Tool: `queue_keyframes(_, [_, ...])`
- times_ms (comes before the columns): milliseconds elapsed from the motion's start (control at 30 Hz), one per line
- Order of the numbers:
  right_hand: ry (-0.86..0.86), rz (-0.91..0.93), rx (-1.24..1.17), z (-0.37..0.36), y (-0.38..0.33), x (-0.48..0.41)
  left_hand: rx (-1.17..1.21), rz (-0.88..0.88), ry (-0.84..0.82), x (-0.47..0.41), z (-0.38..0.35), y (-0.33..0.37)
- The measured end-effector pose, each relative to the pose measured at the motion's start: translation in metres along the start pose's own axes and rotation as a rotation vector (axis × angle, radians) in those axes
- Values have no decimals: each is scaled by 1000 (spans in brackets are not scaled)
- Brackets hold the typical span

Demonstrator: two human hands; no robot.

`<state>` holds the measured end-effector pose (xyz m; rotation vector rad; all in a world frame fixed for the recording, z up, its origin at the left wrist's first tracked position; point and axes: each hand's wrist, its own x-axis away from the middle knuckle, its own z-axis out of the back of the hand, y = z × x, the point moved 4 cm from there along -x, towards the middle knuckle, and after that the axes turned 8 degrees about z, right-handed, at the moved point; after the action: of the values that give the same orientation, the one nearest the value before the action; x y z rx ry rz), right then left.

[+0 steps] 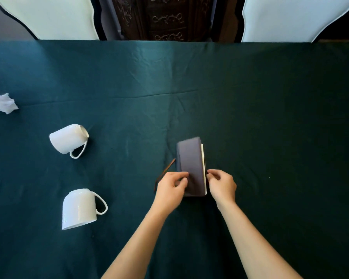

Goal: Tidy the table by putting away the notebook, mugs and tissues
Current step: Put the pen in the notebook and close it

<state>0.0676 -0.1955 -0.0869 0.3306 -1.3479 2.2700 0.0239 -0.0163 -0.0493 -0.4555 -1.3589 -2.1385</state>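
Notebook comes first, by the look of it: the dark-covered book lies near the middle of the desk, its cover part-raised and blurred, cream page edges showing along its right side and a brown ribbon trailing out to the left. The left hand pinches the near left edge of the cover between thumb and fingers, closed on it; the right hand curls against the page edge on the other side, fingertips touching or nearly so, though whether it truly grips the book cannot be told. The step in hand seems to be closing the notebook and squaring it before lifting it away. To do that well, the left hand should bring the cover flat while the right steadies the page block so no leaves fold under, and the ribbon is best tucked in or gathered so it does not drag on the green cloth. Once shut, a grasp across the spine with one hand would free the other. Well apart to the left, two white mugs wait on their sides, the far mug and the near mug, and a crumpled tissue sits at the left edge, all untouched.
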Motion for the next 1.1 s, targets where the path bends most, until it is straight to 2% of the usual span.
queue_keyframes(100, [-31, -50, -38, 2, 0, -3, -246, -81, -11, 5, -22, 0])
queue_keyframes(200, [-77, -25, -10, 4, -1, -7, -419, -84, 5, 9, -31, 0])
queue_keyframes(467, [-187, -89, -45, 3, -6, -19, -480, -136, 46, 3, -31, 6])
queue_keyframes(900, [-175, -101, -239, -21, -9, 28, -149, -75, 23, 15, -4, -16])
queue_keyframes(1000, [-175, -83, -336, -17, -12, 53, 85, 66, 26, 21, 17, -30])
queue_keyframes(1100, [-223, -51, -454, -8, -19, 96, 400, 157, -70, 38, 45, -37])
